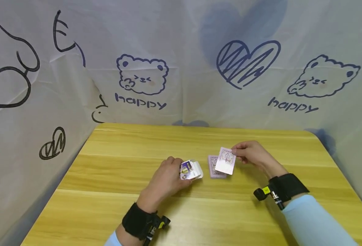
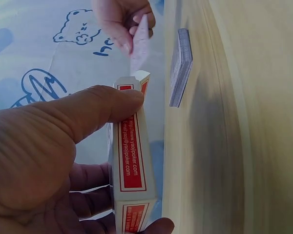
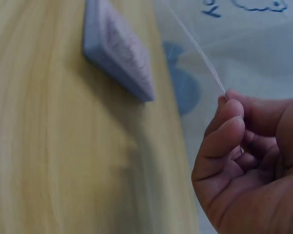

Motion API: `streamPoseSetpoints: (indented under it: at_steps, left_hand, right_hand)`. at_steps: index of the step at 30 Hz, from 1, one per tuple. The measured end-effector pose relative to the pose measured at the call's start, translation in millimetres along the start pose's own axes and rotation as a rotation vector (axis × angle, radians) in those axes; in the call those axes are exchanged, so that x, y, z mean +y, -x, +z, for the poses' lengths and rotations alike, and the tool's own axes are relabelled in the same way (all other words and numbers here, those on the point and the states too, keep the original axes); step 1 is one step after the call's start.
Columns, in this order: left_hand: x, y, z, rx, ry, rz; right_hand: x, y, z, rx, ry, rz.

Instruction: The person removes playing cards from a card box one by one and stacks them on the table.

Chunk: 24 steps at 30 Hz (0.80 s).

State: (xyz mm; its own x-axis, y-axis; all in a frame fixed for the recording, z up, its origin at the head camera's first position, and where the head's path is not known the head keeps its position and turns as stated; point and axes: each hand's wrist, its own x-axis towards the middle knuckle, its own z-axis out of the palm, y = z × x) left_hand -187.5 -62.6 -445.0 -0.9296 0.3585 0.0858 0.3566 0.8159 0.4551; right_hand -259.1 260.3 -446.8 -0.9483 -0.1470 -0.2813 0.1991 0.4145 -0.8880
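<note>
My left hand (image 1: 167,177) grips a small card box (image 1: 191,170), thumb along one side and fingers round the other. The box's end flap (image 2: 142,80) stands open and points toward the cards; red panels with printed web text show on its side in the left wrist view. Between thumb and fingertips, my right hand (image 1: 252,154) pinches a playing card (image 1: 225,161) by its edge, its pink patterned back up. Below that card, a neat deck of cards (image 1: 213,167) lies on the table, partly covered by it in the head view. The right wrist view shows the held card edge-on, apart from the deck (image 3: 119,53).
A yellow wood-grain table (image 1: 122,150) carries the deck. White cloth (image 1: 193,99) with drawn bears, hearts and the word "happy" hangs behind and at both sides. Each wrist wears a black strap (image 1: 288,187) with a small camera.
</note>
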Motion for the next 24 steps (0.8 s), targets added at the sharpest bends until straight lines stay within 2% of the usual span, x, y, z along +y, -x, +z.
streamPoseSetpoints:
  at_steps: [5,9,14,24]
  left_hand:
    - [-0.5,-0.9,0.3,-0.011,0.003,-0.001]
    - [0.0,-1.2,1.3,-0.013,-0.007,0.01]
    - [0.2,-1.2,1.0,-0.004,-0.012,0.015]
    - [-1.2,-1.8,3.8,-0.013,-0.016,0.008]
  right_hand:
    - [1,-19,9.9,-0.055,0.095,-0.007]
    - [2,-27,18.4,-0.068,0.102,0.013]
    - [3,-34,27.0,-0.044,0.118,0.031]
    - [14,-40,37.9,0.012,0.165,0.003]
